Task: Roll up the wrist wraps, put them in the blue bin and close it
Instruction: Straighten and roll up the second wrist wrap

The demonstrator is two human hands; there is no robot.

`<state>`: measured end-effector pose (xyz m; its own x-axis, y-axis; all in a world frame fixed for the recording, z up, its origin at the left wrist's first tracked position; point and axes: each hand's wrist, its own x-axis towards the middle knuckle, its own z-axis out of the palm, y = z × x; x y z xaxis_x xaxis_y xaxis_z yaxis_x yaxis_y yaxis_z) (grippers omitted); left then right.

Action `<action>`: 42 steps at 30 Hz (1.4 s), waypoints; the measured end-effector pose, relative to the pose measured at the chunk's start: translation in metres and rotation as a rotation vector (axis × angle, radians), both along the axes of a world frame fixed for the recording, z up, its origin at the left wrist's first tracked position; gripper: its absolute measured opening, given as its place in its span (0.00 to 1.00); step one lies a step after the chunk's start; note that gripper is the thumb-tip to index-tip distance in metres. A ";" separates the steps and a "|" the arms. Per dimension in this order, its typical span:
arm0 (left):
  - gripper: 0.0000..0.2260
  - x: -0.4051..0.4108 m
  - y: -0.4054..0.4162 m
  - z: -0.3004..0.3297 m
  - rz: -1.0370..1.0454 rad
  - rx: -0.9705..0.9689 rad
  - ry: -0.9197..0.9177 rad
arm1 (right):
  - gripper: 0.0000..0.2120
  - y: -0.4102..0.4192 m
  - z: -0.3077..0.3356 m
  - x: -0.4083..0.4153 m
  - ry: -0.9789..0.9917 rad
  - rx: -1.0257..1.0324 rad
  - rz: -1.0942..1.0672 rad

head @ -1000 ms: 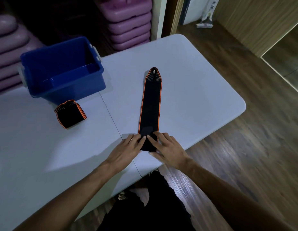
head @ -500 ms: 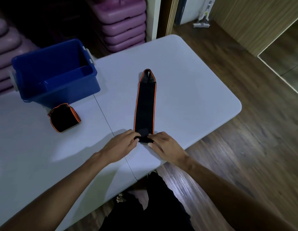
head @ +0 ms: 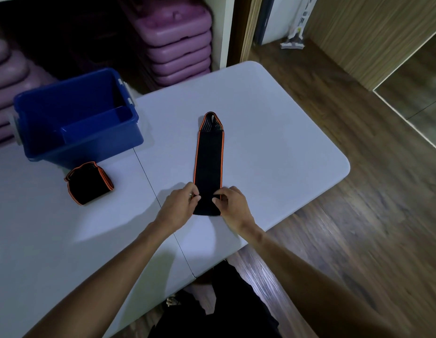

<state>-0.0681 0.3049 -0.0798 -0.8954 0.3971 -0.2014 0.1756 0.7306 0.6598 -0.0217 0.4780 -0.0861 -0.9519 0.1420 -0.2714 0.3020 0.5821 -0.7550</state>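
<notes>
Fingers of both hands pinch the near end of the flat wrist wrap, starting its roll.

Left hand and right hand grip opposite edges at centre frame. Recommended: turn a tight first fold, keep the orange edges aligned and roll toward the looped far end. The rolled wrap lies left on the worktop, just before the open blue bin; no lid identified.
</notes>
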 end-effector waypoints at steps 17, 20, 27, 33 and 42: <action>0.19 0.015 -0.028 -0.012 -0.361 -0.163 0.352 | 0.24 0.024 -0.021 0.019 0.364 0.463 0.393; 0.22 0.008 -0.022 -0.009 -0.290 -0.124 0.225 | 0.22 0.027 -0.019 0.009 0.350 0.409 0.402; 0.10 -0.021 0.002 0.002 -0.026 0.000 -0.075 | 0.16 0.025 -0.007 -0.018 0.081 0.088 0.200; 0.06 -0.020 0.020 0.007 0.050 -0.058 0.032 | 0.10 0.020 -0.001 -0.036 0.052 -0.020 0.050; 0.12 -0.007 0.011 -0.004 -0.136 -0.130 0.240 | 0.11 0.030 -0.004 -0.032 0.140 0.136 0.151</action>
